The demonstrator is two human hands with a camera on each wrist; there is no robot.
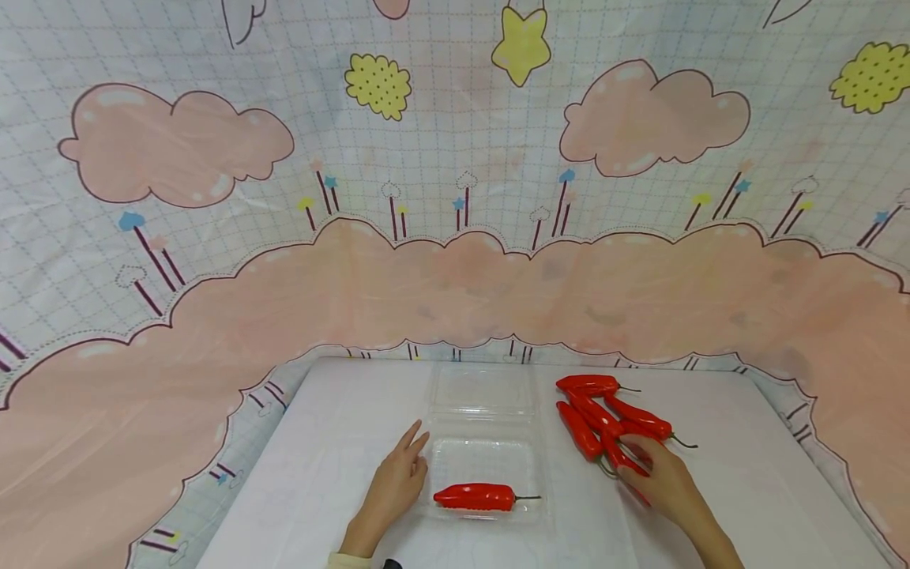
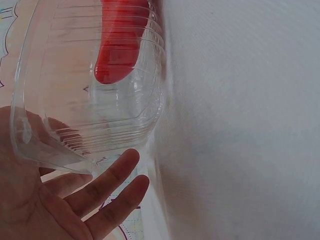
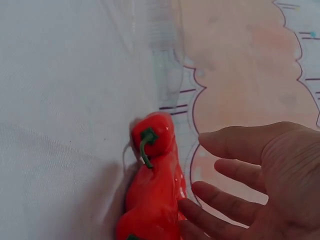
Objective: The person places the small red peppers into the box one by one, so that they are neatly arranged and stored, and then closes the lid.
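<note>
Left hand (image 1: 398, 478): your spread fingers hold nothing beside the clear box (image 1: 490, 462).
Right hand (image 1: 661, 478): your parted fingers reach red peppers (image 1: 593, 411), gripping none.
Inside box: one pepper (image 1: 475, 496).

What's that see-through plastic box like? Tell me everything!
The clear plastic box has ribbed walls and a lid opened to the far side. It sits open side up on the white table. One long red pepper lies sideways inside, near the front. The bare left hand is at its left side; touching is unclear.

A white table (image 1: 334, 427) bears an open clear container (image 1: 490, 461) and heaped red peppers (image 1: 596, 414).
</note>
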